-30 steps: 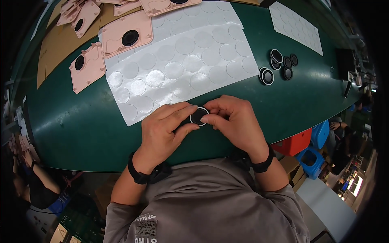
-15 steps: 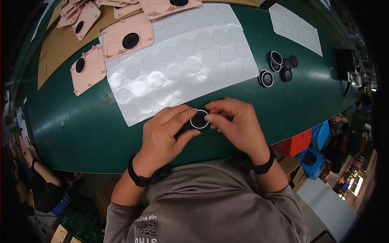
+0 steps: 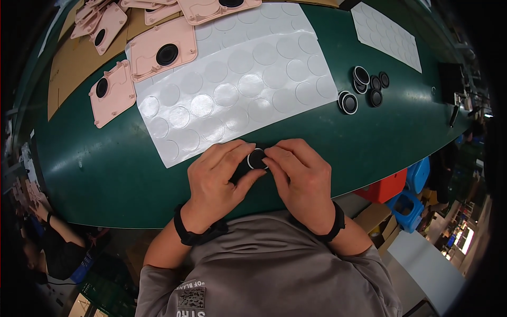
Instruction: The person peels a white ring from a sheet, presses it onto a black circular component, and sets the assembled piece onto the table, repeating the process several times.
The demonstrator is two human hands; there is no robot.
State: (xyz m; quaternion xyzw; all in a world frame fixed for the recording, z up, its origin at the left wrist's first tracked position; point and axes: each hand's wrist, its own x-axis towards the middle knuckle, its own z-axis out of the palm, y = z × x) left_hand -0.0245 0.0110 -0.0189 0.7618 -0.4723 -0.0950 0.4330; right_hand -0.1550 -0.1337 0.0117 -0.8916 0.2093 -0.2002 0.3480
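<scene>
Between my hands is a round black disc with a white rim (image 3: 256, 158), just above or on the green table. My left hand (image 3: 217, 171) grips its left side, with the fingertips at the top edge and the thumb below. My right hand (image 3: 302, 179) pinches its right edge, and the fingers cover that side of the rim. Just beyond my hands lies a sheet of round clear stickers (image 3: 237, 98) on white backing. To the right sit several black round parts, among them white-rimmed discs (image 3: 348, 103) and smaller plain black ones (image 3: 375, 98).
Pink plastic plates with black round inserts (image 3: 163, 50) lie at the far left, some on brown cardboard (image 3: 66, 79). Another sticker sheet (image 3: 388, 39) is at the far right. Red (image 3: 388, 186) and blue stools (image 3: 405, 208) stand beyond the table's right edge. A co-worker's arm (image 3: 62, 230) shows at left.
My right hand has turned and moved lower and closer in, its fingers now covering the disc's right edge. The left hand keeps its hold nearly unchanged.
</scene>
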